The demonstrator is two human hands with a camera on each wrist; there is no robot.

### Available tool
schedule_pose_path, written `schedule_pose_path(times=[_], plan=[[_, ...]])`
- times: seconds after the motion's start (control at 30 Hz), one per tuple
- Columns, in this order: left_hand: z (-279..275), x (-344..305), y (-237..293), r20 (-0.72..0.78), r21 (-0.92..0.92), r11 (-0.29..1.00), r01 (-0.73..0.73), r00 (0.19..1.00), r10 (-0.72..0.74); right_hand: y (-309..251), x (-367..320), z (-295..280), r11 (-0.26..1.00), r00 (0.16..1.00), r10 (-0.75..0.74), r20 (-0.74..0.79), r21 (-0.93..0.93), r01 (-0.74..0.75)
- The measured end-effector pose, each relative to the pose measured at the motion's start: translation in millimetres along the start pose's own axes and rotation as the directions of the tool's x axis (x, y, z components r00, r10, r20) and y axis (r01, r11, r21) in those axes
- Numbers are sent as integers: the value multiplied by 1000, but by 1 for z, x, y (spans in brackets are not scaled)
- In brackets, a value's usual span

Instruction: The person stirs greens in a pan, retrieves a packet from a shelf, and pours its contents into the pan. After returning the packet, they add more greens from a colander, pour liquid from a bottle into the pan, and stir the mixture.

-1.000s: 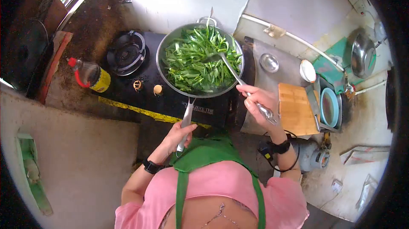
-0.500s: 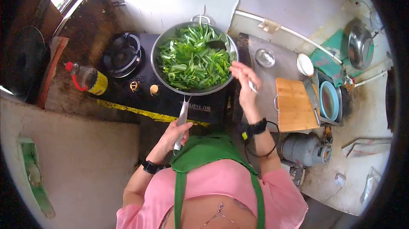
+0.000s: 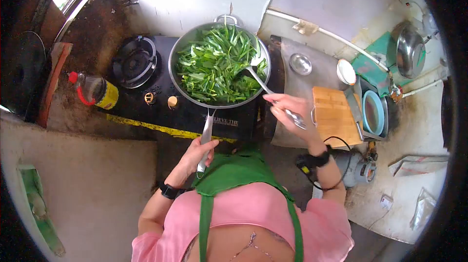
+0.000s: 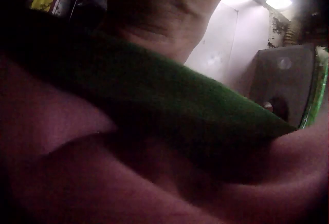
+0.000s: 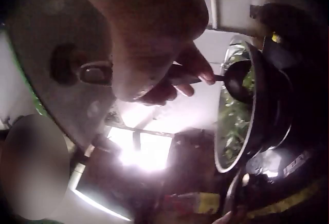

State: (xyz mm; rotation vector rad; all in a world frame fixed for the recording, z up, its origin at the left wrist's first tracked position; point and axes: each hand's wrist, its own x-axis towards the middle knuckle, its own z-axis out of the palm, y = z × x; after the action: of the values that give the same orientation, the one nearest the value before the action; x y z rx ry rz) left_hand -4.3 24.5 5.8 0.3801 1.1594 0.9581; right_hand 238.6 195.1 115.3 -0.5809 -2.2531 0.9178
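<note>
A deep wok [image 3: 171, 74] full of chopped leafy greens [image 3: 212, 64] sits on the stove. My left hand [image 3: 197, 152] grips its long metal handle [image 3: 208, 128] at the near side. To the right of the wok, my right hand [image 3: 295, 114] holds a metal ladle [image 3: 262, 83] by the handle, whose end sticks out past the palm. The ladle slants over the right rim, its bowl down among the greens. In the right wrist view the round ladle bowl [image 5: 237, 80] shows inside the wok. Apron and body mostly fill the left wrist view, hiding the left fingers.
A second burner [image 3: 135, 62] and a bottle with a red cap [image 3: 95, 90] are on the left. To the right are a metal bowl [image 3: 300, 64], a white bowl [image 3: 346, 71], a cutting board [image 3: 334, 115], a knife [image 3: 354, 108], a blue basin [image 3: 373, 113] and a gas cylinder [image 3: 358, 168].
The right hand moved in close to the wok's right rim, then drew back toward the near right, bringing the ladle through the greens. The left hand keeps its grip on the wok handle.
</note>
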Motion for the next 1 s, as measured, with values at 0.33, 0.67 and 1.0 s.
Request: schedule_pose_path(times=[0.33,0.67,1.0], plan=[[4,-2,2,-42,-10,1000,1,999,-1,31,27,42,993,881,115,-458,49,-104],[0,1,-2,-9,-42,999,-9,1000,9,-28,-26,3,1000,992,2,-126,22,0],[4,-3,3,-42,2,1000,4,999,-4,15,21,36,998,957,36,-287,63,-19]])
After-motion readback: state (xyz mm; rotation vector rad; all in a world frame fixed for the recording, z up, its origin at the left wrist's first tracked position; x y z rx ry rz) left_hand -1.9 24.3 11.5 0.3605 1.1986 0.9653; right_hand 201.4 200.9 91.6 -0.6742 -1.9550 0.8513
